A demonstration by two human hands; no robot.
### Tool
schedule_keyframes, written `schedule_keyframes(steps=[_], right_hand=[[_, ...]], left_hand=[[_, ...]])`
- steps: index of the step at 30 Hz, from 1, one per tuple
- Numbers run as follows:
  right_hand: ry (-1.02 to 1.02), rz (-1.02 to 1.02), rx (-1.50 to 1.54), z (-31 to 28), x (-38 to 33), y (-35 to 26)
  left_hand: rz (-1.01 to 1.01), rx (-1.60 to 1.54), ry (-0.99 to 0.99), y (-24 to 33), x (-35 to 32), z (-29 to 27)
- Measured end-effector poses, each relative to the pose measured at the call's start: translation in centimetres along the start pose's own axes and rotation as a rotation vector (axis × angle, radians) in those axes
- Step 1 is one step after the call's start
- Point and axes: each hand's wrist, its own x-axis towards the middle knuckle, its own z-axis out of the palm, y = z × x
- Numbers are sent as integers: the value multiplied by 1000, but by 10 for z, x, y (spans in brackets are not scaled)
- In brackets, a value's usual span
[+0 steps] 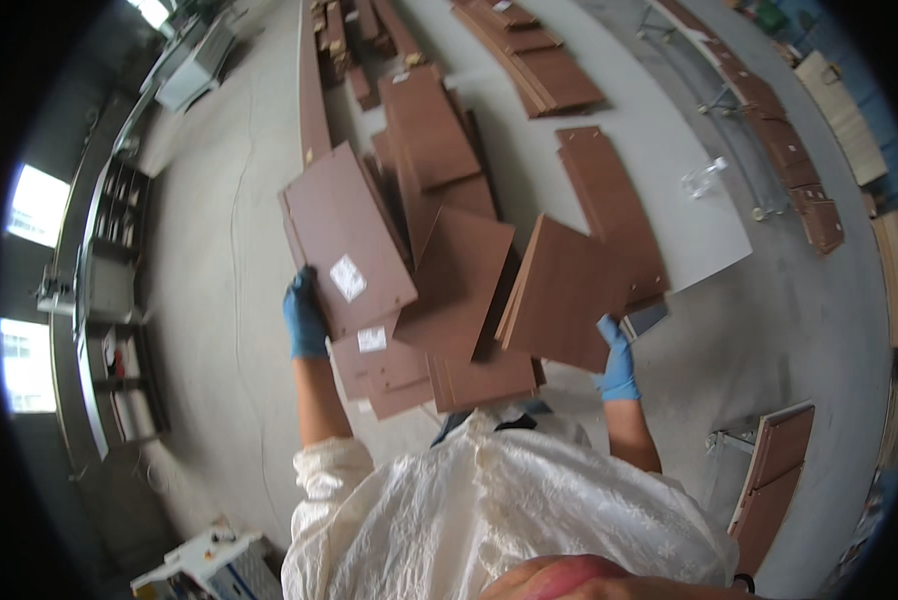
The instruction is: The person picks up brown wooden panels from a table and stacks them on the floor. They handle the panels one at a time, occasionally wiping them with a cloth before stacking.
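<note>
My left hand (306, 318), in a blue glove, is closed on the left edge of a brown panel (344, 225) that bears a white label (347, 278). The panel is tilted above other brown boards. On the right, my gloved right hand (618, 362) grips the near right corner of another brown panel (564, 290), with a further board edge visible along its left side. Between the two lies a loose brown panel (459, 275), askew on the pile. Labelled brown boards (384, 372) lie underneath, close to my body.
A pale work table (689, 230) carries more brown boards (609, 195), strips and a stack (539, 70) farther off. A clear plastic item (704, 178) lies near its right edge. Wheeled racks with panels (774, 460) stand to the right, shelves (119, 370) at the left wall.
</note>
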Motion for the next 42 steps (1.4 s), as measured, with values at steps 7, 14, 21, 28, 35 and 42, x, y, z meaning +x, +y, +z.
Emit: schedule_keyframes(steps=[7,14,21,28,35,42], right_hand=[[-203,-39,99,30,-32,16],[-203,-51,70,47,-59,32],[-126,-131,85,75,-77,29],[-187,-213,15,87,-92,24],[-135,-217,23,85,-101,14],[-79,-190,37,71,-103,20]], left_hand=[[-115,-133,-127,8,-19,-3],[-180,-222,-198,8,-37,-9],[-207,-245,-200,19,-49,-19],[-235,-256,-261,23,-101,-3],[-262,-183,-374,11,-116,2],[-189,-268,-101,13,6,-30]])
